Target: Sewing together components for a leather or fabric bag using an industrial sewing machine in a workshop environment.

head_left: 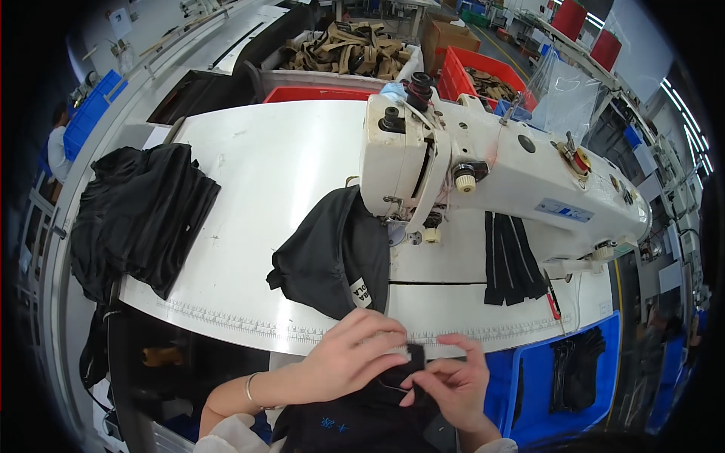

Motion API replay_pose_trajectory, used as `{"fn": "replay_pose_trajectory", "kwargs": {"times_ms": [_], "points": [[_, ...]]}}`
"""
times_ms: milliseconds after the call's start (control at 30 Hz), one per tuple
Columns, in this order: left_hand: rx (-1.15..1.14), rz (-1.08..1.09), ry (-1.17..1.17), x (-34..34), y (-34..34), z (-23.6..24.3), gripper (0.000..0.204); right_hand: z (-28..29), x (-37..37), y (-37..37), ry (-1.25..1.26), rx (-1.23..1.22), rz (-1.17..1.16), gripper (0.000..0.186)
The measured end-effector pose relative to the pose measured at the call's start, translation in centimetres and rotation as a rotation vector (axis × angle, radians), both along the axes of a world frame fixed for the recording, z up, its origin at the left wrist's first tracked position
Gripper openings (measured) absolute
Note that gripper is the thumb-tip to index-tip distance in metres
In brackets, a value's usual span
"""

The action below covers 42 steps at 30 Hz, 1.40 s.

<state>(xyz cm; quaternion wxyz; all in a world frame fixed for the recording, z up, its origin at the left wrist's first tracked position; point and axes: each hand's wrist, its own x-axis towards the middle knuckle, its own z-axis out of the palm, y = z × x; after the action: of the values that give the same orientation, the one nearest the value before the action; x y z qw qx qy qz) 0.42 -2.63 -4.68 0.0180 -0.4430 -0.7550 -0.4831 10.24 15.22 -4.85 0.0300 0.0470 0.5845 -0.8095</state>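
Observation:
In front of my body, at the table's near edge, my left hand (343, 359) and my right hand (453, 383) hold a short black fabric strip (413, 359) between them. The fingers of both are pinched together on it. Part of the strip is hidden behind my fingers and blends into my black apron (340, 426). Just beyond my hands a black fabric piece (321, 241) with a small white label (361, 291) lies under the head of a white sewing machine (411, 158). The label sits at the fabric's near edge, close to my left fingers.
Left on the white table (264, 151) rests a stack of folded black fabric (140, 211). Black strips (513, 260) lie under the machine arm, beside red-handled snips (553, 302). A blue bin (521, 392) with dark pieces stands at right. Tan straps (347, 49) fill a container behind.

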Motion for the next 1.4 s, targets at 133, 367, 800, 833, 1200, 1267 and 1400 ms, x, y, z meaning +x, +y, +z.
{"fn": "replay_pose_trajectory", "kwargs": {"times_ms": [133,367,800,833,1200,1267,1400], "points": [[-0.656,0.215,0.599,-0.3,1.6,-2.1,0.034,-1.2,-2.4,0.9,0.180,0.130,-0.085,0.024],[-0.922,0.345,0.889,-5.7,-0.4,-1.2,0.043,-4.0,-10.4,2.6,0.922,1.353,0.028,0.041],[-0.606,0.276,0.579,-9.4,1.8,-2.0,0.025,-7.3,-17.1,3.1,0.891,1.373,0.132,0.038],[-0.610,0.275,0.572,-9.2,1.5,-2.8,0.025,-7.6,-16.9,3.5,0.849,1.490,0.211,0.037],[-0.453,0.048,0.256,-11.0,-0.7,-6.0,0.033,-11.3,-16.3,2.7,1.050,1.439,0.073,0.012],[-0.400,0.110,0.322,-11.1,-1.0,-6.7,0.032,-10.6,-16.5,2.6,1.067,1.442,0.054,0.016],[-0.260,0.180,-0.230,-12.5,-2.2,-7.1,0.029,-10.1,-16.3,2.2,1.092,1.439,0.073,0.016]]}}
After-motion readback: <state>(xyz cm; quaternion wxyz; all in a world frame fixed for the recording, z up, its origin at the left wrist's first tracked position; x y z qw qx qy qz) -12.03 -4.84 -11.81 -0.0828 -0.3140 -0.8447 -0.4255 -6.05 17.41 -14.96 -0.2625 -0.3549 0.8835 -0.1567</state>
